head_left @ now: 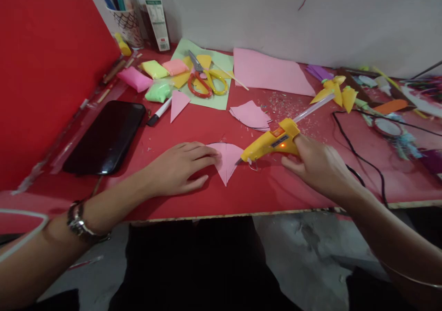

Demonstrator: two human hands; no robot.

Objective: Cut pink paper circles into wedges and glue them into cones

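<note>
My right hand [312, 159] is wrapped round a yellow hot glue gun [267, 143], its small orange light lit and a clear glue stick [314, 107] jutting from the back. The nozzle tip meets the right edge of pink wedge-shaped foam or paper pieces [228, 161], which lie flat on the red table with their points toward me. My left hand [186, 166] rests on their left side, fingers stretched out and thumb apart. Just beyond lies a loose stack of similar pink pieces [251, 115]. A single pink wedge [178, 103] lies by a black-and-white marker [159, 112].
Scissors [203, 78] lie on a pale green sheet [221, 97], beside several bright clay packets [155, 69]. A black phone [107, 136] is at left. Behind are a pink sheet [269, 71], a pen cup [126, 23] and a bottle [155, 23]. A black cord [359, 152] curves at right.
</note>
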